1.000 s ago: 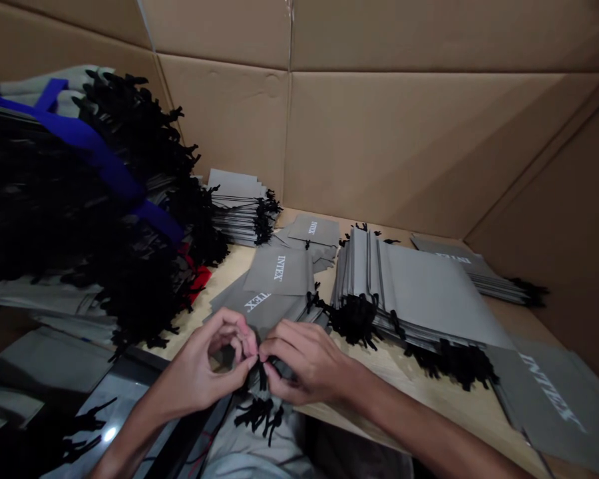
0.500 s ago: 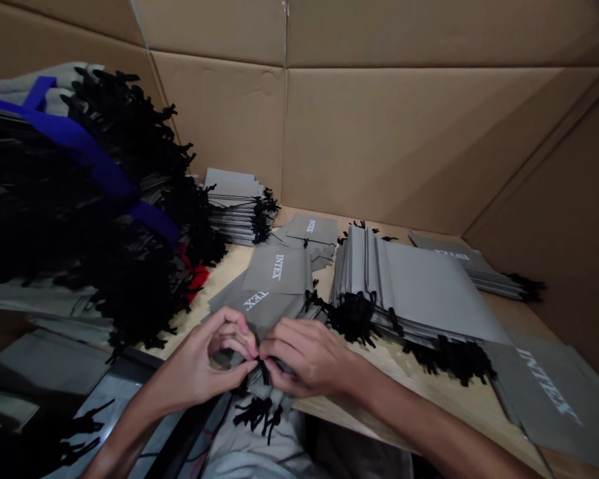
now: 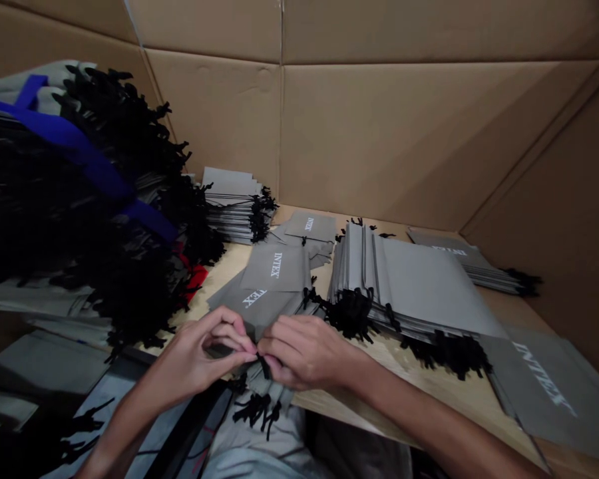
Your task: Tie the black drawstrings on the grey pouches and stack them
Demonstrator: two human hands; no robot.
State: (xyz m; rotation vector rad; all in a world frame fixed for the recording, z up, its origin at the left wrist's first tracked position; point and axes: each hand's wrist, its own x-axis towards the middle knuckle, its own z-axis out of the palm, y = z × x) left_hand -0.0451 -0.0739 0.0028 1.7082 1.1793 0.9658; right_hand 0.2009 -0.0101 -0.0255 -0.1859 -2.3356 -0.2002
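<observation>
So way over on the left there's a huge heap of grey fabric drawstring pouches (image 3: 114, 219) with black cord ends bristling off it, a blue strap (image 3: 74, 143) lying across the top and a little scrap of red fabric (image 3: 194, 279) poking out low down. Just right of that, on the far side, sits a neat stack of grey pouches (image 3: 234, 206). The action's at the near edge of the light wooden table (image 3: 429, 392): the left hand (image 3: 194, 349) is curled up with its fingertips drawn into a narrow pinch, and the right hand (image 3: 304, 352) comes in from the other side, pinching just as narrowly. They meet on a black drawstring cord (image 3: 262, 364) at the top of a grey INTEX-printed pouch (image 3: 257, 313), which lies at the table edge with dangling cord ends (image 3: 253, 409) dropping toward the person's lap. The fingers hide most of the cord, so I can't tell exactly what they're doing to it. My read: this is the cord step on a single pouch, and it calls for keeping both pinches firm. Further right there's a big stack of grey pouches (image 3: 419, 293), a lower stack (image 3: 464, 259) beyond it, and a loose INTEX pouch (image 3: 544, 379) at near right.
</observation>
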